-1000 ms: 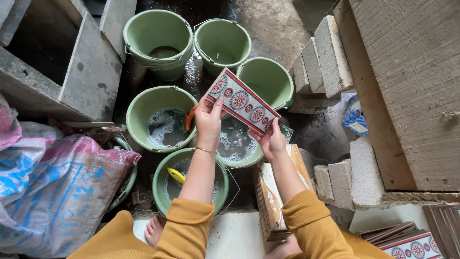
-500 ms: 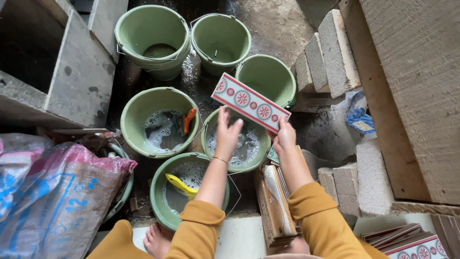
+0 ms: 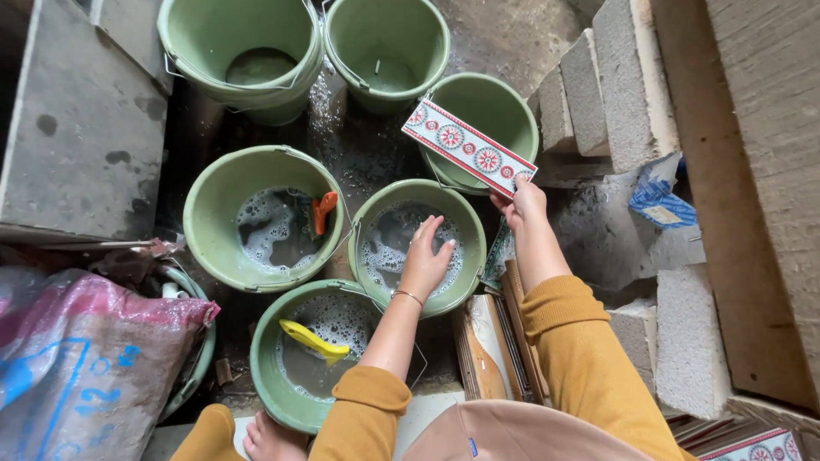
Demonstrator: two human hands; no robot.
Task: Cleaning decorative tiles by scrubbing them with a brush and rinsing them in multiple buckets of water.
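Observation:
My right hand (image 3: 523, 203) grips one end of a long white tile with red and green round patterns (image 3: 467, 148), held over the far right green bucket (image 3: 512, 111). My left hand (image 3: 427, 256) hangs with fingers apart over the middle green bucket (image 3: 465, 256) of foamy water, holding nothing. An orange brush (image 3: 323, 211) rests in the left foamy bucket (image 3: 205, 213), and a yellow brush (image 3: 313, 341) lies in the nearest bucket (image 3: 265, 376).
Two more green buckets (image 3: 205, 51) (image 3: 427, 34) stand at the back. Grey concrete blocks (image 3: 611, 81) line the right side. A stack of tiles (image 3: 491, 341) leans by my right arm. A pink sack (image 3: 81, 367) lies at the left.
My left hand has let go of the tile and dropped toward the middle bucket. My right hand alone now holds the tile, shifted to the right.

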